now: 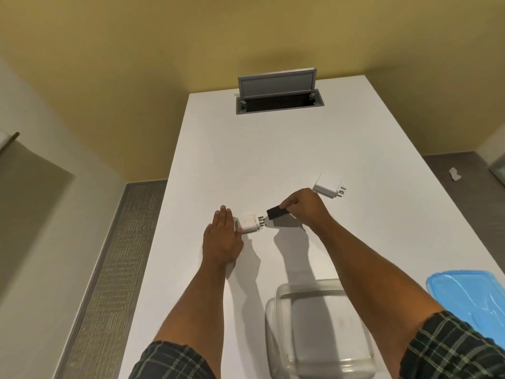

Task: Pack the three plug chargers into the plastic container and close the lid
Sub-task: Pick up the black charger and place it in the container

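Three small chargers out on the table, one already in hand.

The right hand (302, 207) pinches the black charger (277, 212) by its end; the left hand (222, 235), fingers straight and together, rests against the near white charger (250, 223), while the far white charger (327, 186) lies apart. The clear container (318, 332) sits open, blue lid (470, 302) beside it. These look light, rigid and smooth: best gripped across the flat body, away from the prongs.

White worktop (273, 160), two white chargers (249, 223) (327, 186), a black charger (276, 212), clear container (317, 332), blue lid (470, 299), dark green plaid sleeves (175, 362), yellow wall (191, 50)
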Available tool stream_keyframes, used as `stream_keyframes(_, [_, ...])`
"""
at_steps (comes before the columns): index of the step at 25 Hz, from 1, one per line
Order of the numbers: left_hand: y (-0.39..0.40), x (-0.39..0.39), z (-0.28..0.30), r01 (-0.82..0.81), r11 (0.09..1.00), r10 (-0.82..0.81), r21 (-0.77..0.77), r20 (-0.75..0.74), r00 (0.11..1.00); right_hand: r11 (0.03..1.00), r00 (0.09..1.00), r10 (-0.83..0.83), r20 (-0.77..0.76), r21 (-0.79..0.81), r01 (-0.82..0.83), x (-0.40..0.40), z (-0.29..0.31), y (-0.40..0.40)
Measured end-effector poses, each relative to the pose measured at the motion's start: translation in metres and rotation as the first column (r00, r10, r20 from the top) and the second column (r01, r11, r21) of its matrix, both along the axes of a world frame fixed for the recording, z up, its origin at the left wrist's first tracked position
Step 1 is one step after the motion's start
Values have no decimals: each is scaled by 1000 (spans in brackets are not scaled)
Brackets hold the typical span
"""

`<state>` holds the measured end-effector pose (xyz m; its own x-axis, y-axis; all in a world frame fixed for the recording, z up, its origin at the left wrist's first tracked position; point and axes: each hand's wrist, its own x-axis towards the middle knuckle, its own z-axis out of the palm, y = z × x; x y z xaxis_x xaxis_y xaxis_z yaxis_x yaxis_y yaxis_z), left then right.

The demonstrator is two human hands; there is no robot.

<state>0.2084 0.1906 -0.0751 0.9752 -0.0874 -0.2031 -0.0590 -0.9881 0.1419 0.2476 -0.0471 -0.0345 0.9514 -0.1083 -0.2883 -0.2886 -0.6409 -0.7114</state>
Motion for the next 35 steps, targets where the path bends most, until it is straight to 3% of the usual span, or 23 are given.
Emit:
stream_keyframes(7, [-38,-66,35,39,972,-23,-233,69,997,943,991,-126,-39,304,132,-64,24,-15])
stream_keyframes(11, [-68,-96,60,65,954,-37,-292,101,994,921,998,-66,-23,384,70,-106,46,-28])
stream_keyframes(19, [-107,-116,87,170,962,-120,-212,231,966,873,997,36,71,483,-66,-158,67,-67])
stream_keyframes(23, [-115,-135,83,297,941,-243,-160,290,926,811,997,-5,79,584,-42,-172,64,-82])
stream_keyframes(26, [-124,-157,79,298,932,-233,-209,284,930,754,999,-32,31,657,3,-182,59,-87])
stream_keyframes(35, [-145,-191,86,259,900,-235,-350,111,966,754,999,-2,-53,655,36,-215,51,-86])
